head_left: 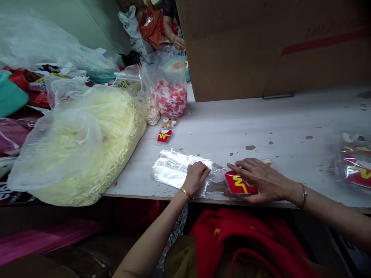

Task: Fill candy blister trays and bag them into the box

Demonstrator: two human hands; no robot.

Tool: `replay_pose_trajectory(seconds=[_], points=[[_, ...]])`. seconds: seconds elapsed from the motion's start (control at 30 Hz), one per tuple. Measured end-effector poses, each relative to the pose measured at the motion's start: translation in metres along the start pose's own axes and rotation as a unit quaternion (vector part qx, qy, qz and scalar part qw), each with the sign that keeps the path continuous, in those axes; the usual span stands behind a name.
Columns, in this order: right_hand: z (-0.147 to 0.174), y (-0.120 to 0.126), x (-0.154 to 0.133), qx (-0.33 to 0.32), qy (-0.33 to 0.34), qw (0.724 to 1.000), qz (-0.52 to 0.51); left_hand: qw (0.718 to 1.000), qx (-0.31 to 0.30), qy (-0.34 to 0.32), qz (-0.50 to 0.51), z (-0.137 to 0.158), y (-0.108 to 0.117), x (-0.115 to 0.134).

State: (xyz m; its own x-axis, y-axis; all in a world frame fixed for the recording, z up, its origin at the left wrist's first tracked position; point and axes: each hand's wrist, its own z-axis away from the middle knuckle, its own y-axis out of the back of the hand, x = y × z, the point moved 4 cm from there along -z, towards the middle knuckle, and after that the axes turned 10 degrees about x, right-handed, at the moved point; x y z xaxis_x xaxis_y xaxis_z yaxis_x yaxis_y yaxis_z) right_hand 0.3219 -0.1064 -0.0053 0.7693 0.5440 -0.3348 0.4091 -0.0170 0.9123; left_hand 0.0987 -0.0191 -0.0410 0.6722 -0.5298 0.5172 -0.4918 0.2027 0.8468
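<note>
My left hand (197, 178), with a gold bangle at the wrist, has its fingers curled down on the open end of a clear plastic bag. That bag lies at the right end of a stack of flat clear bags (171, 166) near the table's front edge. To the right, my right hand (261, 179) rests with fingers stretched over a red packet with a yellow zigzag mark (239, 183), covering much of it. The packet's left edge touches or overlaps the clear plastic; I cannot tell whether it is inside.
A big bag of pale yellow pieces (116, 143) stands left, a bag of pink-and-white pieces (171, 98) behind. A filled packet (164, 135) lies between. More packets (358, 164) are piled at right. A cardboard box (261, 54) blocks the back. Another person's hand (178, 42) shows beyond.
</note>
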Motion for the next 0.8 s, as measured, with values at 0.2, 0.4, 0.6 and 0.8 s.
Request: replay_pose_trajectory(seconds=[0.2, 0.4, 0.6, 0.8], points=[[-0.003, -0.006, -0.015, -0.028, -0.003, 1.000, -0.002, 0.996, -0.033, -0.026, 0.076, -0.013, -0.003, 0.012], [0.003, -0.009, -0.010, -0.039, -0.013, 0.999, -0.006, 0.987, -0.051, -0.033, 0.148, -0.025, -0.001, 0.008], [-0.002, -0.016, -0.011, -0.045, -0.022, 0.999, -0.002, 0.987, -0.090, -0.082, 0.101, -0.027, -0.011, 0.016], [-0.008, -0.024, -0.014, -0.048, -0.046, 0.997, 0.030, 0.991, -0.044, -0.125, 0.023, -0.017, -0.005, 0.036]])
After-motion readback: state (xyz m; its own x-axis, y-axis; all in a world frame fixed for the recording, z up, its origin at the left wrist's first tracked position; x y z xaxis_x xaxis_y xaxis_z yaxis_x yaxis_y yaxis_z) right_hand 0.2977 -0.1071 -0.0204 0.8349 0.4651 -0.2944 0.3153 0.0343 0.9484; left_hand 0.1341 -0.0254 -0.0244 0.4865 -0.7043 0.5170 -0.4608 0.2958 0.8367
